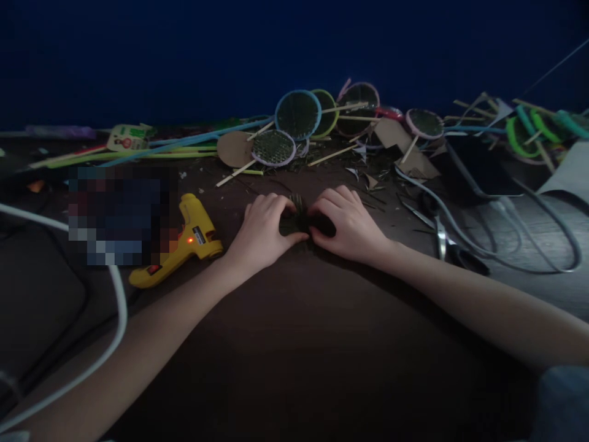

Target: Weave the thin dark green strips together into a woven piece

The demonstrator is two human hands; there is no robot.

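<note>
Side by side at the middle of the dark table, my left hand (264,232) and my right hand (347,224) bend over a small bundle of dark green leaf-like strips (299,220). Both hands are closed, thumbs and fingers curled in from either side with the thumb tips nearly meeting. The strips' thin ends stick up between the hands; their lower part is dark and partly covered by fingers. Left of my left hand lies a yellow glue gun (199,236) with a small red light glowing. A pair of scissors (440,236) rests beyond my right forearm.
Along the back lie several round woven fans (298,115) with coloured rims and sticks, cardboard pieces (234,149) and plant scraps. A phone (483,166) with a grey cable (515,230) sits at the right. At the left, a white cable (120,301) passes near my forearm, beside a blurred-out patch.
</note>
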